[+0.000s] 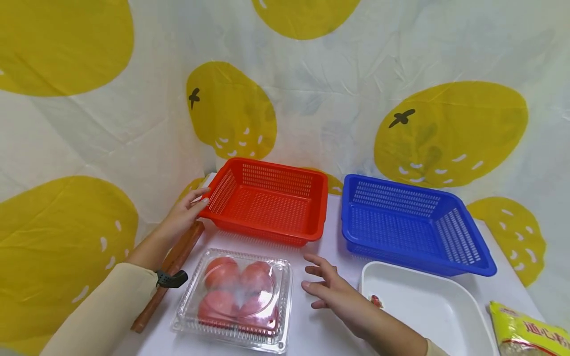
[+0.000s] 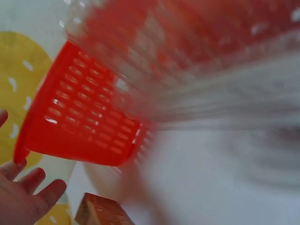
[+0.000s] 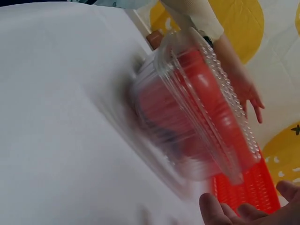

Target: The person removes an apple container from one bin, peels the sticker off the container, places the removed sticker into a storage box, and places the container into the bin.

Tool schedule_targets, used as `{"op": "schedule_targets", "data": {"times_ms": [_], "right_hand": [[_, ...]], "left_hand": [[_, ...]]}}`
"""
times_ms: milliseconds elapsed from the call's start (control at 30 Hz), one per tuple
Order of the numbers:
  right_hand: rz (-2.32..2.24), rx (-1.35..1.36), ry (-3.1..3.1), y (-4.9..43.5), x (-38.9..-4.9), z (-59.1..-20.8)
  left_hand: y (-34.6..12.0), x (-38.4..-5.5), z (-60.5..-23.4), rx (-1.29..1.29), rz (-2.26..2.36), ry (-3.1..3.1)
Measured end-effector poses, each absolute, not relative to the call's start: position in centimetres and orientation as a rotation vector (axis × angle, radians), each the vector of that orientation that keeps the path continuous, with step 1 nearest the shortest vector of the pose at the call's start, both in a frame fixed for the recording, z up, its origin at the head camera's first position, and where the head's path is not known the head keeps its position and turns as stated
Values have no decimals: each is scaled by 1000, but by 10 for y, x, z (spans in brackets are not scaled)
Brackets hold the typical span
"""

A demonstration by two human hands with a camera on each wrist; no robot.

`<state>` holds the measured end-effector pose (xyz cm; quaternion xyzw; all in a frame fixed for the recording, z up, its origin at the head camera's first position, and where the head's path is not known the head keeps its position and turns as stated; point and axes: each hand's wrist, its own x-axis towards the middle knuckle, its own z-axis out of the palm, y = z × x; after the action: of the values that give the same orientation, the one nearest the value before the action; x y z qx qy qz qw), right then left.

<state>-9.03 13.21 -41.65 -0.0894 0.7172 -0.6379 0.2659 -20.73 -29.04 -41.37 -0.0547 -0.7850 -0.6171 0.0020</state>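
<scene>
First lay a brown bar (image 1: 187, 244); next, a left hand (image 1: 182, 215), fingers apart, at the red basket's (image 1: 267, 207) left rim, contact unclear. Then came a clear box (image 1: 231, 336) of red fruit (image 1: 218, 309), before the basket; a right hand (image 1: 336, 294), fingers spread, hung just beside it. Blue basket (image 1: 392, 225), white tray (image 1: 427, 306), yellow packet (image 1: 530, 326) showed in the head view alone.

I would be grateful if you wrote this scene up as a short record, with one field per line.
Left hand: left hand at the red basket's left edge, fingers extended; contact unclear
Right hand: right hand beside the clear box, holding nothing
Clear box: four round red items visible through it
Baskets: red basket behind the box; blue basket to its right
White tray: in front of the blue basket
Yellow packet: right of the tray
</scene>
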Motion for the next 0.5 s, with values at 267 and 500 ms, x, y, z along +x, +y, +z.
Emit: {"op": "schedule_targets", "data": {"times_ms": [267, 500], "right_hand": [[-1892, -184, 1840, 100, -91, -445], [-1996, -227, 1775, 90, -95, -468]], "left_hand": [[-293, -215, -433, -67, -2102, -2381], [-302, -218, -439, -51, -2020, -2481]]}}
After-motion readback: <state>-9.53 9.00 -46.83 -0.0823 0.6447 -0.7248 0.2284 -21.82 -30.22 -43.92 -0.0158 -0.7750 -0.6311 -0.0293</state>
